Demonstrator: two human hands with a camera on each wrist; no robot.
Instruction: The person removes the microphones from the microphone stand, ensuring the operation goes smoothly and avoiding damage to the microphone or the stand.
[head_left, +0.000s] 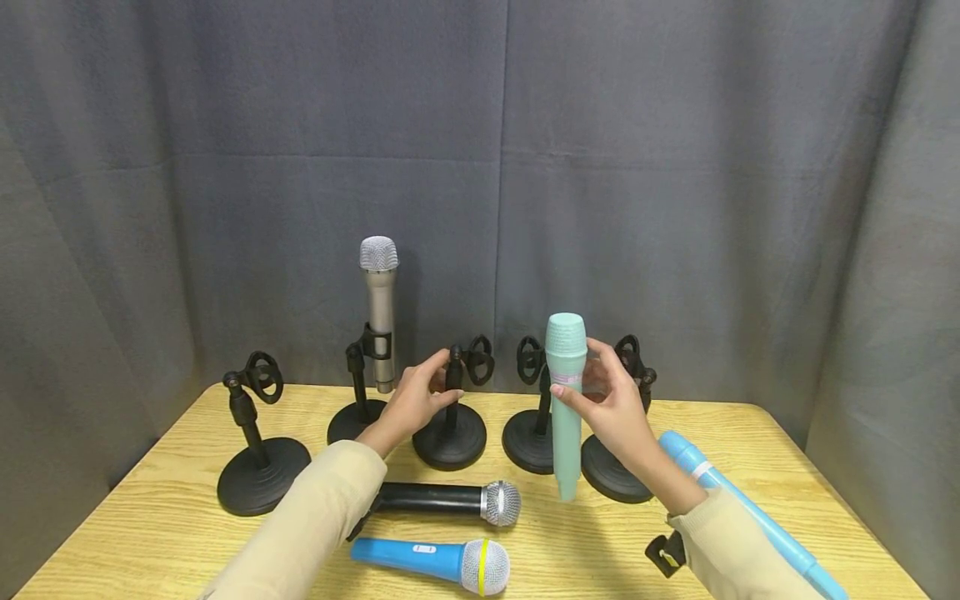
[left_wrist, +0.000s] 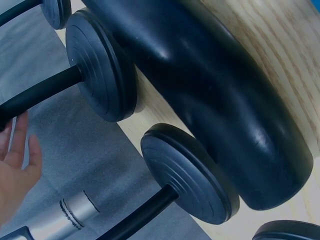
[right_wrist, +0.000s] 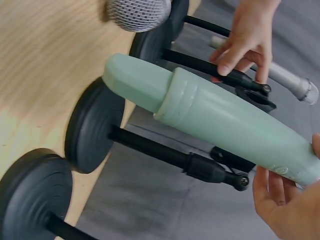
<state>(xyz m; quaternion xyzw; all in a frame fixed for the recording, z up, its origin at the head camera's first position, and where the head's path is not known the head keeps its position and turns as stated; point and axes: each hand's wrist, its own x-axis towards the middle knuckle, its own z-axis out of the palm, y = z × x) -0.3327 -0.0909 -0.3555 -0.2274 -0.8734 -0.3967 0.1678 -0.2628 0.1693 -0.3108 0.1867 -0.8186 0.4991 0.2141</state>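
My right hand (head_left: 615, 404) grips a mint-green microphone (head_left: 566, 417) round its middle and holds it upright, head up, in front of a black microphone stand (head_left: 534, 437). In the right wrist view the tail of the green microphone (right_wrist: 142, 82) points toward the table. My left hand (head_left: 415, 400) has thumb and fingers about the post of the middle microphone stand (head_left: 452, 437), just below its ring clip (head_left: 480, 360). That clip holds nothing. Left of this hand, a silver microphone (head_left: 381, 312) sits upright in the clip of another stand (head_left: 360, 412).
A black microphone (head_left: 435, 498) and a blue microphone (head_left: 412, 557) lie on the wooden table (head_left: 135, 500). At the right lies a long light-blue microphone (head_left: 750, 508), near a loose black clip (head_left: 664, 554). Further stands are at the far left (head_left: 262, 475) and right (head_left: 615, 475). Grey curtain hangs behind.
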